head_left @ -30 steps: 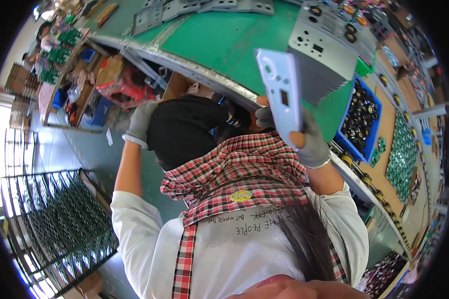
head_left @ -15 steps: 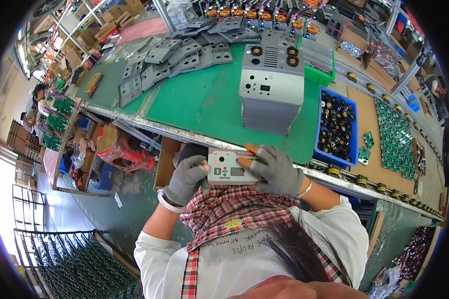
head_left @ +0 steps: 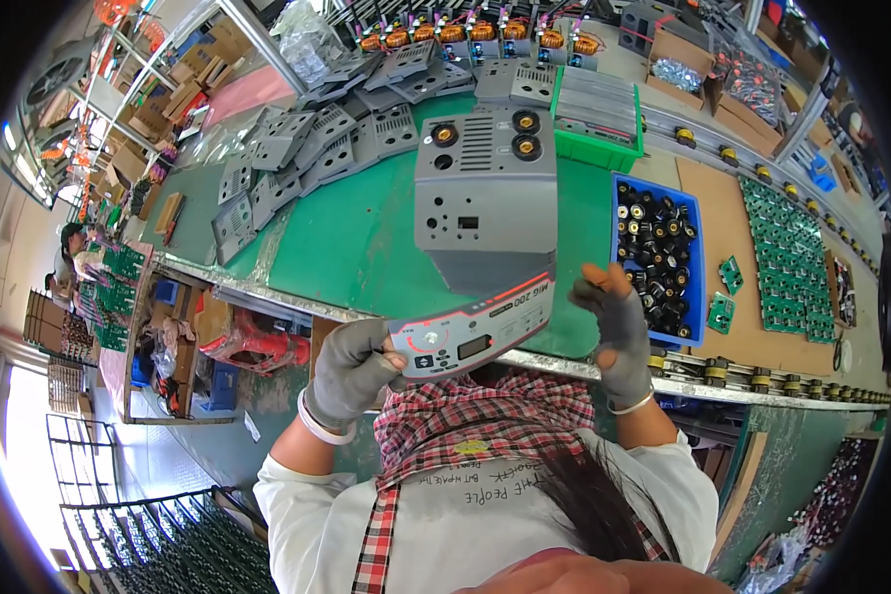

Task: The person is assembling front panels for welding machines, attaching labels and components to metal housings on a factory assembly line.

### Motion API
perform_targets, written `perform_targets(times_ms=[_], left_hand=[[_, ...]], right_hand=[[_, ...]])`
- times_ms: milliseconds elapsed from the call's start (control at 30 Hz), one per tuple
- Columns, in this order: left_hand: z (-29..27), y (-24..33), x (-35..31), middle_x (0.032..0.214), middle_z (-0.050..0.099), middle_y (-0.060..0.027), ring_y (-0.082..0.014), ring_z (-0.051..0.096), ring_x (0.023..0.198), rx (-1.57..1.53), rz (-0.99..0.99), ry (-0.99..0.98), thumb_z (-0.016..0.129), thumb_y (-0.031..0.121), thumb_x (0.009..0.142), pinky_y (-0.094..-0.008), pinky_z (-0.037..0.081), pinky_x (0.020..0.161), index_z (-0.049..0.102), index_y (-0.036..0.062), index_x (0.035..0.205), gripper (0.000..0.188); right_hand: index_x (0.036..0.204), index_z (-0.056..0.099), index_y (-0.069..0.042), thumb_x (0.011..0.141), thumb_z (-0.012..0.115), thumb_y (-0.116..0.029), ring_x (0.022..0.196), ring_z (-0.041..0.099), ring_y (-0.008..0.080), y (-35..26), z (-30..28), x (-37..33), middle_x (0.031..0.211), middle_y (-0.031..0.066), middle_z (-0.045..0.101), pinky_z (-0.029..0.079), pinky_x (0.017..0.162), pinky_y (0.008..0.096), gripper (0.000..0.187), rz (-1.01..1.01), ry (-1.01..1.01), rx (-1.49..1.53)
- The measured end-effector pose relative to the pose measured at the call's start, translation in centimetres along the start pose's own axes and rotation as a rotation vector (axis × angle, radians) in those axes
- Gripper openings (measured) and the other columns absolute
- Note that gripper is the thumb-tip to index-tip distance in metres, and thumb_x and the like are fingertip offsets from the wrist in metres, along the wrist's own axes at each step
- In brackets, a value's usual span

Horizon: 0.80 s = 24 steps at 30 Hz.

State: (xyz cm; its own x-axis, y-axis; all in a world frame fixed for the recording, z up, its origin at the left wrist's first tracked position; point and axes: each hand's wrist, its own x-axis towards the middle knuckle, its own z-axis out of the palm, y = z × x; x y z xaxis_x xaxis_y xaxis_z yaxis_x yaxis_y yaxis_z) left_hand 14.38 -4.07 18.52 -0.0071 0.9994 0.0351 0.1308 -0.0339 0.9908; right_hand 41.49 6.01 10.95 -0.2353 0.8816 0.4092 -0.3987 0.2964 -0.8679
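My left hand (head_left: pixel 352 374) is closed on the left end of a white-and-grey control panel label (head_left: pixel 445 342), which has a red stripe, a dial marking and a dark display window. The label bows upward to the right, its far end free and close to the stack of panels. My gloved right hand (head_left: pixel 616 322), its fingers apart and holding nothing, is raised between the label and the blue bin (head_left: pixel 705 247). Just beyond the label stands a tall stack of grey metal panels (head_left: pixel 485 213). The top one has black round sockets, slots and small holes.
Loose grey panels (head_left: pixel 317 148) lie heaped at the back left of the green table (head_left: pixel 356 238). Black knob-like parts fill the blue bin. A green bin (head_left: pixel 604 148) stands behind it, with green circuit boards (head_left: pixel 787 257) farther right. Copper-wound coils (head_left: pixel 485 32) line the back.
My right hand has let go of the label and moved right, its fingers spreading. The label's right part has swung up and come into fuller view, while my left hand still grips it.
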Motion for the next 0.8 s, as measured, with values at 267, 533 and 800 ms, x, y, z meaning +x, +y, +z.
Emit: perform_targets(times_ms=[267, 533, 800], left_hand=[[2.0, -0.6, 6.3, 0.057, 0.049, -0.0023, -0.0086, 0.051, 0.050, 0.066, 0.066, -0.214, 0.056, 0.007, 0.081, -0.0238, 0.040, 0.047, 0.049, 0.0004, 0.068, 0.016], [-0.1, -2.6, 8.5, 0.057, 0.049, -0.0024, -0.0079, 0.049, 0.051, 0.002, -0.031, -0.104, 0.056, 0.010, 0.080, -0.0244, 0.039, 0.048, 0.049, 0.0012, 0.066, 0.018], [-3.7, -2.8, 12.6, 0.059, 0.051, -0.0140, -0.0245, 0.052, 0.054, 0.360, -0.036, 0.072, 0.056, 0.021, 0.082, -0.0335, 0.040, 0.053, 0.053, 0.0011, 0.079, 0.020]], right_hand=[[0.100, 0.057, 0.000, 0.078, 0.067, -0.034, 0.066, 0.058, 0.0116, -1.5, -3.3, -1.5, 0.078, 0.0056, 0.062, 0.046, 0.061, 0.0223, 0.041, 0.243, 0.113, -0.193], [0.070, 0.052, 0.000, 0.079, 0.059, -0.013, 0.052, 0.049, 0.0094, -3.1, 0.3, 1.4, 0.060, 0.0026, 0.050, 0.039, 0.048, 0.0230, 0.017, 0.196, 0.187, -0.435], [0.066, 0.047, 0.000, 0.077, 0.059, -0.010, 0.046, 0.039, 0.0126, -1.1, 3.4, 9.1, 0.052, 0.0079, 0.042, 0.033, 0.044, 0.0276, 0.018, 0.099, 0.064, -0.890]])
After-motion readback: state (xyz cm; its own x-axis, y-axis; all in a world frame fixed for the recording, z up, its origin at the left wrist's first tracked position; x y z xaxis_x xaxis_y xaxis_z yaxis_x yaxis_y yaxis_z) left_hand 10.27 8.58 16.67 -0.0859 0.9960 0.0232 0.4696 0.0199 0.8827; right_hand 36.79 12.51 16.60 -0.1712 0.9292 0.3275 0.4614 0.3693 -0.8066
